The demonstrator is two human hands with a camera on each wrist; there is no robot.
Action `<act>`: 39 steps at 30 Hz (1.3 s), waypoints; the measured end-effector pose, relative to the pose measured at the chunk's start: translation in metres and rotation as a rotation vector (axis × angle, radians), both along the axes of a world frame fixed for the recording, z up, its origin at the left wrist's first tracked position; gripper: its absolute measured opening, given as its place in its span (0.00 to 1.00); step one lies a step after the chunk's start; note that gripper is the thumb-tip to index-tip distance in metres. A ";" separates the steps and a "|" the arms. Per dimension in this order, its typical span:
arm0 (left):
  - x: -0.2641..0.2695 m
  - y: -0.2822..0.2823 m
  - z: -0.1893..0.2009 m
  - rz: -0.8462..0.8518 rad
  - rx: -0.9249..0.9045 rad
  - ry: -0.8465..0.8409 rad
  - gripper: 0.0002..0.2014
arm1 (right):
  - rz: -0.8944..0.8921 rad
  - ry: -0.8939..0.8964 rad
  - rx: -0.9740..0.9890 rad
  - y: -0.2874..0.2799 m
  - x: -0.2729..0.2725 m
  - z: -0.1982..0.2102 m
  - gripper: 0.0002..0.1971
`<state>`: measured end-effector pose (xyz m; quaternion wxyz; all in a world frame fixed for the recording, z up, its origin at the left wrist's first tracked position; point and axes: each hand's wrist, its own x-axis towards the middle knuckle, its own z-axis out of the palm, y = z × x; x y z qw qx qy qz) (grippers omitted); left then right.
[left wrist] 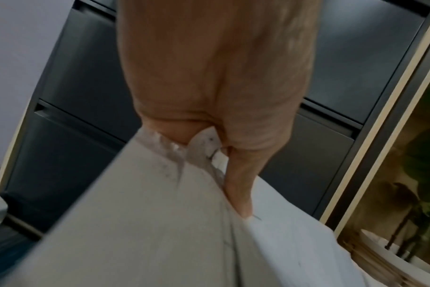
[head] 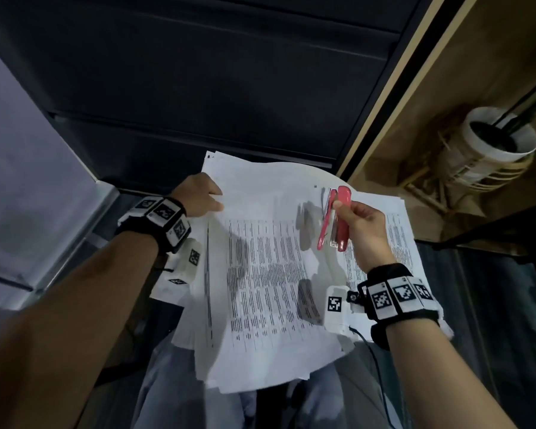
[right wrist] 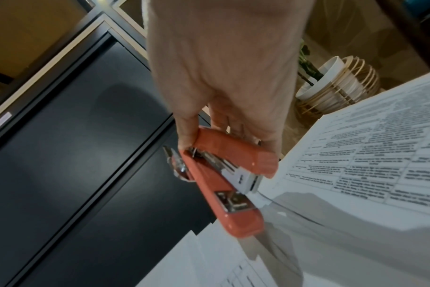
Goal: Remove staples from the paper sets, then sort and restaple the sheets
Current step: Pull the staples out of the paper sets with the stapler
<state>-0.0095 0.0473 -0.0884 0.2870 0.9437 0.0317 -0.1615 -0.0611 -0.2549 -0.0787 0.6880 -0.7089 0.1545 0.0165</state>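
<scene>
Head view showed your left hand point(head: 198, 196) at nine o'clock pinching the paper stack point(head: 270, 274), steadying it. Your right hand's point(head: 364, 230) fingers point(head: 341, 205) gripped the stapler point(head: 334, 221), mouth agape, probably for stapling.

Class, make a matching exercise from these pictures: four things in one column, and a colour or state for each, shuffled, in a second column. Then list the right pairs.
Things
1. stapler
2. left hand
3. plant pot
4. cabinet

Colour or state
A. white, set in a woven stand
B. red, gripped by the right hand
C. dark, with drawer fronts
D. pinching the edge of the papers

Pairs: 1-B, 2-D, 3-A, 4-C
</scene>
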 end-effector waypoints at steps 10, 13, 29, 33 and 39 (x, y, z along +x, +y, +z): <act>-0.043 -0.033 -0.030 -0.155 -0.072 0.086 0.09 | 0.197 0.053 -0.229 0.043 -0.021 -0.005 0.07; -0.057 -0.042 -0.043 0.012 -0.231 0.029 0.06 | 0.326 0.086 -0.350 0.064 -0.032 -0.017 0.05; -0.094 -0.027 -0.062 -0.501 0.554 0.121 0.42 | 0.426 0.189 -0.994 0.123 -0.047 -0.062 0.19; -0.093 -0.028 -0.061 -0.551 0.639 0.149 0.41 | 0.434 0.181 -1.114 0.126 -0.048 -0.057 0.20; -0.087 -0.029 -0.060 -0.528 0.641 0.207 0.47 | 0.386 0.170 -1.116 0.133 -0.047 -0.062 0.18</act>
